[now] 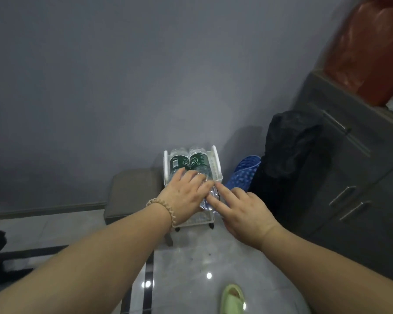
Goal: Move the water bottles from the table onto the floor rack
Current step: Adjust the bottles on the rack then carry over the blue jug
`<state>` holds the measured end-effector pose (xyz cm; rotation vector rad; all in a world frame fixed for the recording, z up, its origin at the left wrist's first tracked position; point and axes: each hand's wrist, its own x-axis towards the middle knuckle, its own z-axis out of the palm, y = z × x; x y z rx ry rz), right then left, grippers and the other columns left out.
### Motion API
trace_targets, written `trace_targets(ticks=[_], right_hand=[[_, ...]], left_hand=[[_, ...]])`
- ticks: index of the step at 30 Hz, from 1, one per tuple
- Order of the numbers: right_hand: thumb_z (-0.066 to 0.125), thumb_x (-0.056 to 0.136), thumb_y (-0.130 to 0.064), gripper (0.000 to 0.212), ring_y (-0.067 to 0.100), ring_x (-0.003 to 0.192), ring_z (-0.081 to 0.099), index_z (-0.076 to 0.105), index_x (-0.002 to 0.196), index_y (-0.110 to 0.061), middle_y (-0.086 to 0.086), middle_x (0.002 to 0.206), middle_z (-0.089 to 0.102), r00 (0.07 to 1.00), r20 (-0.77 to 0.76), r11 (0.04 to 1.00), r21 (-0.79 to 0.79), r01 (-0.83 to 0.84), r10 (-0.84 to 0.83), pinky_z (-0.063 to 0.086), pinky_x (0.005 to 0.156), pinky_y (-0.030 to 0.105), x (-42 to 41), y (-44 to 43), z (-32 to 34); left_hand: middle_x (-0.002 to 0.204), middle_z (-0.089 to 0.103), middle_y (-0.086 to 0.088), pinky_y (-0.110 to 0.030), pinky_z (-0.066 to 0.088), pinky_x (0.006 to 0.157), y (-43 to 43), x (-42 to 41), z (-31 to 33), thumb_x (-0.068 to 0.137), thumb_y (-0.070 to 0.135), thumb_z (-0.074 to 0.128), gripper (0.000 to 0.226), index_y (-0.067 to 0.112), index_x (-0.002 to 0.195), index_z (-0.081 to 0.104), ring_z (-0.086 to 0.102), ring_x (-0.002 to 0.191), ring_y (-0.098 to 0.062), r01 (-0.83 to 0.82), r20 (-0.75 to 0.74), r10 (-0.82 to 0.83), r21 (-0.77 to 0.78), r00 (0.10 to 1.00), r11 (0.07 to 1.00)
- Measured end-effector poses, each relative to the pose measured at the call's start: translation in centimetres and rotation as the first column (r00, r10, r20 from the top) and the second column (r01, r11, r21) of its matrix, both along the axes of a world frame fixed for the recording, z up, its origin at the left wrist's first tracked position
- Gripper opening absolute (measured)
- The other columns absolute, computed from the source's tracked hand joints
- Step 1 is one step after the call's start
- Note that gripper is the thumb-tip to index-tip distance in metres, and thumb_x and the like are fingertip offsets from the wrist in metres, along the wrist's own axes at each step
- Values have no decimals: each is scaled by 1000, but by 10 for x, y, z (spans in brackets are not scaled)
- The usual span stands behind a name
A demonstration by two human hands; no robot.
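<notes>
A small white floor rack [215, 159] on black feet stands against the grey wall. Two clear water bottles with dark green labels lie side by side in it, one on the left [175, 161] and one on the right [199, 160]. My left hand [186, 193], with a beaded bracelet on the wrist, lies flat over the bottles' near ends. My right hand [243, 209] reaches in from the right, its fingers spread and touching a clear bottle end [210, 198] between both hands. Neither hand wraps around a bottle.
A low grey stool [132, 191] stands left of the rack. A blue slipper [243, 173], a black bag [290, 159] and a grey cabinet [354, 177] are on the right. A green slipper [233, 300] lies on the glossy tiled floor near me.
</notes>
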<state>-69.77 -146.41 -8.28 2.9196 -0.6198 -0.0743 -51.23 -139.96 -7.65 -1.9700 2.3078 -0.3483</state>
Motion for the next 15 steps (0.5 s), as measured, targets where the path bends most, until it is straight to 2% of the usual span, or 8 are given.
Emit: trace_targets(ticks=[4,6,10,15], right_hand=[[52,88,-23,78,32,105,49,2,148,-26,13,155,18,995,-12,994,36,-99,100,48,77,43,37,-65,-29],[57,83,-24,78,33,105,52,13,148,-25,14,152,26,993,-27,993,49,-110,112,50,73,43,52,-90,-39],[74,67,-29,81,29,89,61,40,140,-24,11,136,51,996,19,991,97,-87,85,51,60,37,79,-136,-56],[79,58,-27,86,29,85,61,44,137,-22,11,130,56,998,40,986,158,-48,42,51,57,37,119,-174,-85]], left_hand=[[130,47,-6,-47,27,106,-49,29,-27,85,49,53,64,17,135,30,41,121,-28,-112,16,111,53,994,992],[131,46,-5,-46,28,105,-72,40,-38,85,50,53,64,17,134,29,40,121,-28,-145,23,144,96,989,985],[135,41,-6,-48,25,105,-118,62,-58,87,51,51,64,17,134,24,35,126,-30,-198,39,195,150,980,969],[142,35,-7,-50,21,109,-160,94,-87,87,45,54,67,22,138,16,24,135,-29,-298,-4,303,182,953,937]])
